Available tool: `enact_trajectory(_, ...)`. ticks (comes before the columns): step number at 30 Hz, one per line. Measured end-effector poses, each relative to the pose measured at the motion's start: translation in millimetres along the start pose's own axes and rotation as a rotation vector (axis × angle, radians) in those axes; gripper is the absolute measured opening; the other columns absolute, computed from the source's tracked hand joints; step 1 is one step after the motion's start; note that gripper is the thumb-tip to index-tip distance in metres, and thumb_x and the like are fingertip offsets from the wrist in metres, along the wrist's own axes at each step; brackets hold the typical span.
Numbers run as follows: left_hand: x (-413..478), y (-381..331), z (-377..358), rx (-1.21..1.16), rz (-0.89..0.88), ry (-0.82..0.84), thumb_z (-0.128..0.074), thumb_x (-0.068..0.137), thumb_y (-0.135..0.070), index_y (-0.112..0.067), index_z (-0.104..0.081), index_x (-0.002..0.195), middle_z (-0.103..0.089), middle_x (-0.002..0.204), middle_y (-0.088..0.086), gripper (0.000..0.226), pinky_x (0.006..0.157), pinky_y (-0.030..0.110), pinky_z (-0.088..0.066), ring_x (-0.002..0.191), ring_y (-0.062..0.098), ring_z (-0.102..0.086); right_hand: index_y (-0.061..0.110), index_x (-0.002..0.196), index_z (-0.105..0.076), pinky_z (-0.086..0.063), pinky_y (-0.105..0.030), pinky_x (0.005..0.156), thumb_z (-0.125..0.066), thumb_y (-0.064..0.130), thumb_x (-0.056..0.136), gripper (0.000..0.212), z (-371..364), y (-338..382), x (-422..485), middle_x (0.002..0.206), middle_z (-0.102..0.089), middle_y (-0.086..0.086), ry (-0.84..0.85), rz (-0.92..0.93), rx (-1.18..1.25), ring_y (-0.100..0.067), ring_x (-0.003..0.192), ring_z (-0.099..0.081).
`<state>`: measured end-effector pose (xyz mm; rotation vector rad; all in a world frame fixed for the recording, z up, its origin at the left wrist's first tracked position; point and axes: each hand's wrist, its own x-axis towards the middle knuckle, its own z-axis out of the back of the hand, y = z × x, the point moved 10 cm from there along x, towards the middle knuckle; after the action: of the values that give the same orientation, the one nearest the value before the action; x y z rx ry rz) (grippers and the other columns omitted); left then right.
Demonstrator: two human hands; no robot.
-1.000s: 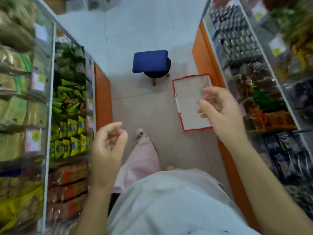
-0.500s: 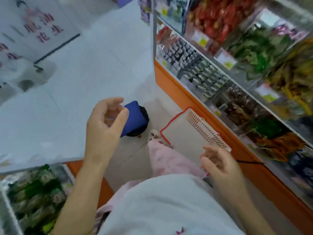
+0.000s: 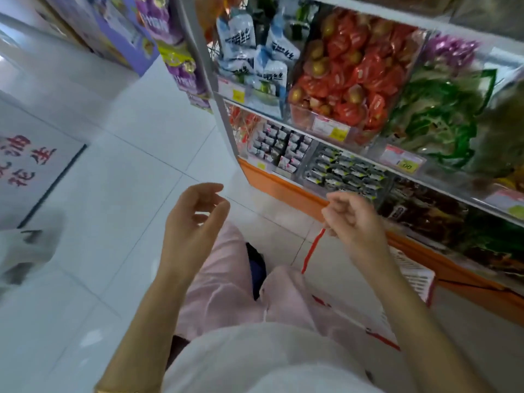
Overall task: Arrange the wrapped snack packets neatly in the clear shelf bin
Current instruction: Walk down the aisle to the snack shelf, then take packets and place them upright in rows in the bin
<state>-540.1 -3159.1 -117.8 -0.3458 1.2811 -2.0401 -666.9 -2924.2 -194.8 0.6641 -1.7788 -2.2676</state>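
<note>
Head view: the person faces a snack shelf on the right of a white-tiled aisle, both hands raised in front of the body. The left hand [image 3: 195, 219] is released, fingers loosely curved around nothing. The right hand [image 3: 354, 222] is also loosely curled, and no packet shows in it. A red line beside it looks like the rim of the white basket [image 3: 414, 276], which stands on the floor against the shelf's orange base.

The red-wrapped snack packets [image 3: 354, 72] lie jumbled in a clear bin [image 3: 303, 117] at the upper shelf's front edge. Black-and-white packets [image 3: 343, 171] on the lower shelf sit in tidy rows. Which bin the task means cannot be told, though the jumbled red one seems likelier.

No packet is in hand yet, so this looks like the approach. The next move calls for reaching into a bin and squaring the packets.

A floor sign [image 3: 28, 160] reads 花生 in red. A yellow price tag [image 3: 408, 165] ends in "00". Script on the white pouches [image 3: 241, 41] is unreadable.
</note>
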Motion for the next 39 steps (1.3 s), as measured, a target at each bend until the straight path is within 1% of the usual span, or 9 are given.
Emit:
enact_trajectory(7, 135, 81, -71, 0.166, -0.132, 0.289, -0.065, 0.083, -0.013, -0.036, -0.059, 0.096, -0.062, 0.093, -0.013, 0.026, 0.063, 0.006, -0.043, 0.077, -0.004, -0.058, 0.025, 0.105, -0.058, -0.045, -0.024, 0.072, -0.06, 0.02, 0.088, 0.018, -53, -77, 106, 0.088, -0.059, 0.008, -0.087, -0.001, -0.142, -0.008, 0.082, -0.059)
enact_trajectory(10, 206, 127, -110, 0.304, -0.282, 0.362, -0.067, 0.083, -0.014, -0.031, -0.059, 0.101, -0.055, 0.099, -0.012, 0.026, 0.073, 0.024, -0.05, 0.084, 0.003, -0.056, 0.016, 0.113, -0.058, -0.042, -0.013, 0.068, -0.059, 0.023, 0.089, 0.024, -86, -111, 170, 0.087, -0.054, 0.017, -0.152, 0.049, -0.275, 0.005, 0.079, -0.054)
enact_trajectory(13, 269, 165, -151, 0.455, -0.467, 0.386, -0.068, 0.081, -0.011, -0.017, -0.063, 0.113, -0.053, 0.107, 0.0, 0.032, 0.084, 0.039, -0.051, 0.095, 0.018, -0.054, 0.016, 0.117, -0.058, -0.045, -0.019, 0.068, -0.057, 0.024, 0.091, 0.027, -120, -141, 231, 0.086, -0.054, 0.017, -0.197, 0.125, -0.33, 0.0, 0.078, -0.056)
enact_trajectory(17, 323, 203, -189, 0.425, -0.632, 0.362, -0.069, 0.081, -0.013, -0.017, -0.06, 0.117, -0.048, 0.116, 0.0, 0.036, 0.079, 0.028, -0.047, 0.093, 0.014, -0.051, 0.011, 0.115, -0.06, -0.05, -0.032, 0.071, -0.058, 0.018, 0.09, 0.026, -162, -162, 286, 0.088, -0.062, 0.001, -0.227, 0.347, -0.472, -0.017, 0.083, -0.061)
enact_trajectory(24, 337, 242, -204, 0.281, -0.881, 0.305, -0.069, 0.082, -0.024, -0.017, -0.056, 0.121, -0.04, 0.115, -0.009, 0.042, 0.078, 0.017, -0.045, 0.105, 0.017, -0.048, 0.012, 0.109, -0.065, -0.043, -0.032, 0.08, -0.063, 0.024, 0.086, 0.025, -190, -171, 296, 0.098, -0.068, -0.002, -0.43, 0.642, -0.743, -0.013, 0.091, -0.054)
enact_trajectory(29, 343, 253, -192, 0.234, -0.818, 0.33, -0.07, 0.08, -0.021, -0.02, -0.051, 0.125, -0.038, 0.116, -0.008, 0.05, 0.09, 0.037, -0.05, 0.113, 0.02, -0.047, 0.017, 0.108, -0.067, -0.04, -0.038, 0.084, -0.062, 0.029, 0.086, 0.025, -199, -162, 301, 0.101, -0.068, 0.001, -0.472, 0.607, -0.838, -0.021, 0.099, -0.052)
enact_trajectory(32, 344, 247, -188, 0.224, -0.861, 0.32, -0.071, 0.079, -0.014, -0.016, -0.05, 0.127, -0.037, 0.113, -0.005, 0.052, 0.093, 0.044, -0.049, 0.111, 0.024, -0.048, 0.022, 0.103, -0.069, -0.031, -0.031, 0.08, -0.063, 0.035, 0.086, 0.023, -208, -159, 310, 0.103, -0.066, 0.004, -0.46, 0.602, -0.936, -0.019, 0.103, -0.048)
enact_trajectory(37, 341, 236, -188, 0.229, -0.897, 0.344, -0.071, 0.079, -0.015, -0.019, -0.049, 0.128, -0.037, 0.114, -0.007, 0.053, 0.095, 0.04, -0.048, 0.112, 0.023, -0.048, 0.024, 0.098, -0.071, -0.02, -0.028, 0.072, -0.066, 0.042, 0.082, 0.025, -218, -163, 320, 0.099, -0.064, 0.005, -0.424, 0.574, -1.012, -0.01, 0.092, -0.033)
enact_trajectory(39, 339, 231, -191, 0.239, -0.926, 0.349, -0.071, 0.079, -0.016, -0.019, -0.049, 0.129, -0.037, 0.115, -0.006, 0.054, 0.092, 0.029, -0.047, 0.109, 0.019, -0.049, 0.024, 0.098, -0.07, -0.021, -0.028, 0.073, -0.067, 0.043, 0.08, 0.027, -217, -165, 324, 0.099, -0.063, 0.006, -0.424, 0.554, -1.028, -0.009, 0.091, -0.029)
